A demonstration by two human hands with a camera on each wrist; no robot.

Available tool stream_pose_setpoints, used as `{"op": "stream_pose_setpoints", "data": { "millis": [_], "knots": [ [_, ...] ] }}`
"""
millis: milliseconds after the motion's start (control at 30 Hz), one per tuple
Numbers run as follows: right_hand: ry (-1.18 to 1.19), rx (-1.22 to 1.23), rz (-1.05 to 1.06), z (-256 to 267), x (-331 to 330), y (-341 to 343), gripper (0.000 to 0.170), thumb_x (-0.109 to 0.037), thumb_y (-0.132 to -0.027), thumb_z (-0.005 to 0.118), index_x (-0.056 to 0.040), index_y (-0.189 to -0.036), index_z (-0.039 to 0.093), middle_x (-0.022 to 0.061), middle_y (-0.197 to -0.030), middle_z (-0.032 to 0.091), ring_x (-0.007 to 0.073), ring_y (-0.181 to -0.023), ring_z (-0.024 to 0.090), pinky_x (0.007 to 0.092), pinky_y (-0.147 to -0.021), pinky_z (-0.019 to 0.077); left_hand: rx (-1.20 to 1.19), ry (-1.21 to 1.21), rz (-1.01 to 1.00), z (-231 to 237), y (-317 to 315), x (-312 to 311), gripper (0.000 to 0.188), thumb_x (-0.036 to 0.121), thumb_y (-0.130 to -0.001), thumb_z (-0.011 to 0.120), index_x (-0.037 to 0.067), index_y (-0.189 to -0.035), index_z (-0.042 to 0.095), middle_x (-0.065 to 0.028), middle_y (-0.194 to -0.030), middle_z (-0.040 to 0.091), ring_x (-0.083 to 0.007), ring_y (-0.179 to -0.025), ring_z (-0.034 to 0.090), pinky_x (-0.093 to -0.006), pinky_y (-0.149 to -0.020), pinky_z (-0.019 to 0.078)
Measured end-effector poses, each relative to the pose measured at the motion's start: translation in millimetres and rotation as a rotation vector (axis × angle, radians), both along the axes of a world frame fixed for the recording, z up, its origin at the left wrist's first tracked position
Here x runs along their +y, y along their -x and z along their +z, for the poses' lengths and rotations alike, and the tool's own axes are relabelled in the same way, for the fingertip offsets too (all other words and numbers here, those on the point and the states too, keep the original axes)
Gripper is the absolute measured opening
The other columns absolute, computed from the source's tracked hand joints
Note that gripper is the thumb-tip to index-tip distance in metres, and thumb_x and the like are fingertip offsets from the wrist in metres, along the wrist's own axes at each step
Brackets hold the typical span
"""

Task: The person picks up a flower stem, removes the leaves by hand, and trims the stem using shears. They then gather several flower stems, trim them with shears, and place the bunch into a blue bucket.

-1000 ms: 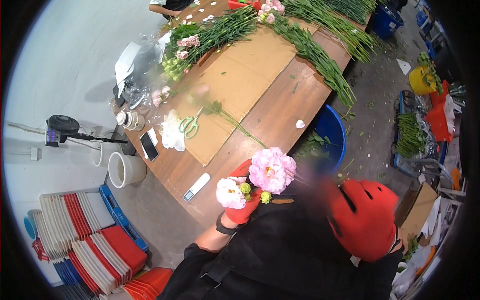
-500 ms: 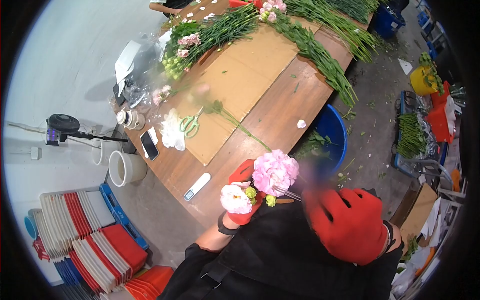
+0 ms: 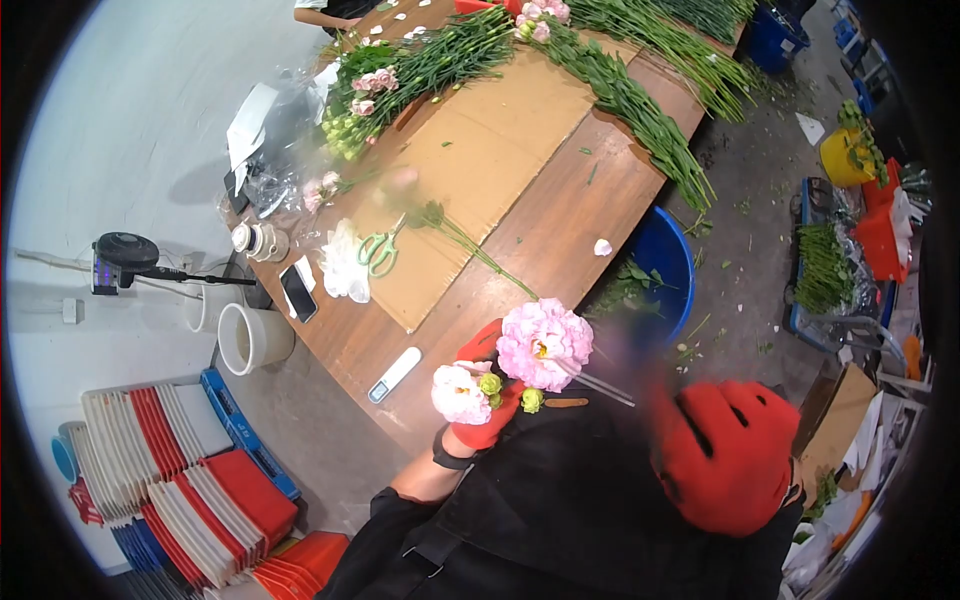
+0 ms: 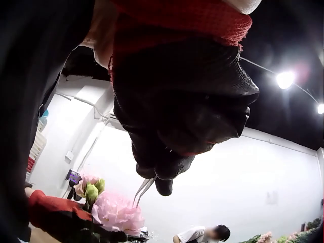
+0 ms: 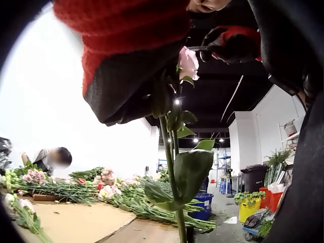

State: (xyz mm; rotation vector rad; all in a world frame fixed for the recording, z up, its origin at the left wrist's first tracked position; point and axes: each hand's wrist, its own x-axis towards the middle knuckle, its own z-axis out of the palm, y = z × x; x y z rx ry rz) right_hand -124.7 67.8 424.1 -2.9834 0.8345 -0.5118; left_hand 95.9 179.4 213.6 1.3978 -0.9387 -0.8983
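Item 1: Pink lisianthus spray (image 3: 543, 343), one, near edge of the worktop (image 3: 345, 350). Held off the surface by the left hand (image 3: 488, 428), fingers curled round the stem. Comprises a large full bloom, a paler bloom (image 3: 460, 392) and green buds (image 3: 489, 384).

Item 2: Metal tweezers (image 3: 605, 387), one pair, pinched in the fingers of the right hand (image 3: 733, 455). Tips at the large bloom's right side; contact with a petal cannot be told.

Progress: work on this spray judged under way, unfinished. The large bloom stands well opened; the paler bloom lies outside the tweezers' reach.

Remaining, by judgement: one loose lisianthus (image 3: 470, 247) lying across the cardboard sheet (image 3: 500, 180); the far-left bunch (image 3: 440, 75) and far-right bunch (image 3: 640, 130), both out of hand. Whether their flowers have been worked cannot be told.

Debris: a fallen petal (image 3: 602, 247) at right; leafy trimmings in the blue bucket (image 3: 688, 270).
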Motion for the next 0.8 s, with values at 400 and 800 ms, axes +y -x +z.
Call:
{"op": "stream_pose_setpoints", "data": {
  "millis": [400,800],
  "knots": [
    [-0.073,-0.007,-0.008,-26,-5,-11,0.024,-0.008,-0.068,0.075,-0.0081,-0.093,0.074,-0.0005,-0.070,0.046,0.0137,-0.056,0.046,0.0301,-0.045,0.0317,-0.034,0.083,-0.009,-3,0,5,0.053,0.009,-0.083,0.079,0.000,-0.131,0.058,-0.0134,-0.126,0.066,-0.0226,-0.115,0.064,-0.0376,-0.097,0.0513],
    [-0.074,-0.054,-0.002,-31,-6,-16,0.018,-0.009,-0.072,0.076,-0.0086,-0.090,0.073,-0.0001,-0.067,0.043,0.0143,-0.054,0.045,0.0303,-0.044,0.0317,0.213,0.110,-0.029,-4,5,6,0.054,0.023,-0.091,0.073,0.002,-0.137,0.053,-0.0157,-0.134,0.061,-0.0275,-0.123,0.060,-0.0437,-0.105,0.0476]
  ]
}}
